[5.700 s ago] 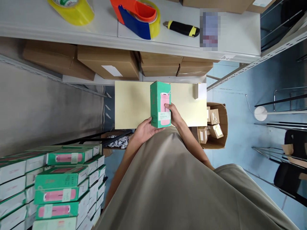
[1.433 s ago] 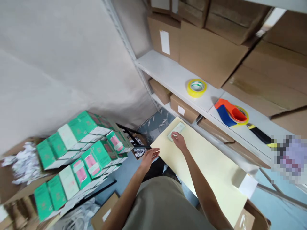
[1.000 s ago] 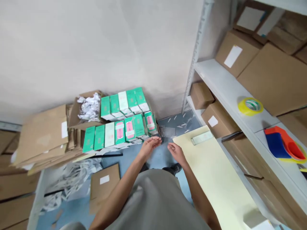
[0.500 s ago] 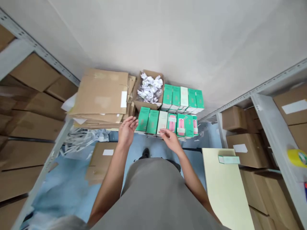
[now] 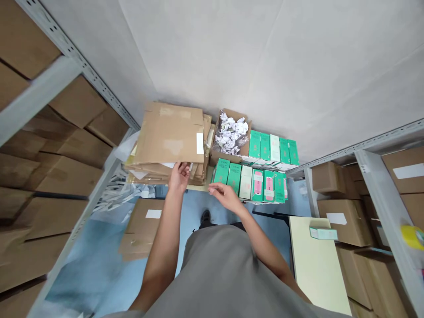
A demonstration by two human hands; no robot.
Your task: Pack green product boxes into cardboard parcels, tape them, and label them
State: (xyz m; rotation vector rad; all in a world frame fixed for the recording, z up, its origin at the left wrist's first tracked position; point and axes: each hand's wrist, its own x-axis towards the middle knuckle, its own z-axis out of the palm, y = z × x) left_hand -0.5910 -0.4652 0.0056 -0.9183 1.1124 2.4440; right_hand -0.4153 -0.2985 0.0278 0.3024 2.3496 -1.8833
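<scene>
The left hand (image 5: 179,178) is at the near edge of the flattened cardboard stack (image 5: 168,134), fingers bent, though I can't tell whether they grip it; the stack lies at the far side, left of a carton (image 5: 225,156) of crumpled paper (image 5: 230,132); the right hand (image 5: 225,196), loosely curved, fingers slightly parted around nothing, hovers by the left end of the green boxes (image 5: 234,177); a pale bench (image 5: 318,269) stands near right.

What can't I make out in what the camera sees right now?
All in the head view:
Left hand: too small to tell whether it grips or only touches the flattened cardboard stack.
Open carton: its bottom is hidden by crumpled paper.
Yellow tape roll: partly cut off by the picture's right edge.
Green boxes: fine print too small to read.
</scene>
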